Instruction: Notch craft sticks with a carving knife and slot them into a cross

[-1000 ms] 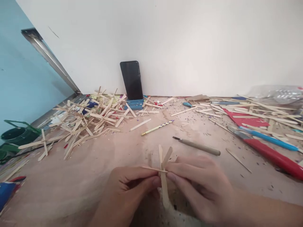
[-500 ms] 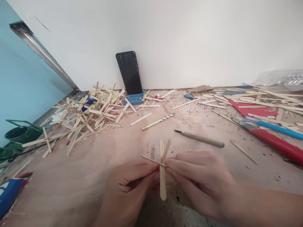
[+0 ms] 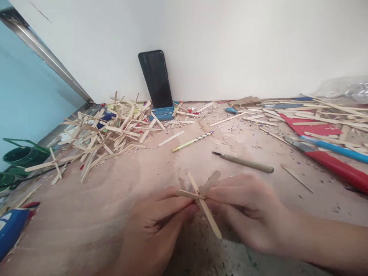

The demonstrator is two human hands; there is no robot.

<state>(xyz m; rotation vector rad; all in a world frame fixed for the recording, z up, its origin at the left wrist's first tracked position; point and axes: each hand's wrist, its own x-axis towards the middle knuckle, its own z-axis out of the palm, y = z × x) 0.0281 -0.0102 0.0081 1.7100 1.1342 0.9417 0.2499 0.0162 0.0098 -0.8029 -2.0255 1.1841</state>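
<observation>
Crossed wooden craft sticks meet near the middle, between my two hands at the front of the table. Pinched fingertips of my left hand grip them from the left, beside a short stick pointing left. From the other side, the closed fingers of my right hand hold the same piece near the crossing. One long stick slants down toward me; another end rises by the right fingers. Just beyond my hands lie a wood-handled chisel and a yellow patterned pencil.
A tangled pile of craft sticks covers the back left. A black phone leans on the white wall in a blue stand. At right are a red-handled tool, a blue pen and more sticks. A blue bottle lies at left.
The crossed sticks have turned in my fingers: the long one's near end swung right and its far end left. Both hands stay closed on them. The view has tilted slightly down.
</observation>
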